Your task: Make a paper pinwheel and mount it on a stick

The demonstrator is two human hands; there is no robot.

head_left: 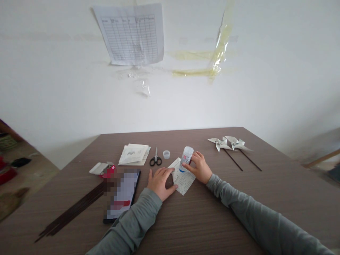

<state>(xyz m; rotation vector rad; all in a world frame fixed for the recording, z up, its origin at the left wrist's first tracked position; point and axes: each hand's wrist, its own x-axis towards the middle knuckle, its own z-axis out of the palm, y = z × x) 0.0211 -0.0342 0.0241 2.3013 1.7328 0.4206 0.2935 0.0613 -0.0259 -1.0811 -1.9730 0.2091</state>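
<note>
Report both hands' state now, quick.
Left hand: open, fingers spread, fingertips at the edge of the white printed square paper.
Right hand: closed, holding the clear cylindrical plastic tube, blue near its lower end.

Clear glue stick (187, 154), slightly tilted, printed paper (183, 183) beneath
</note>
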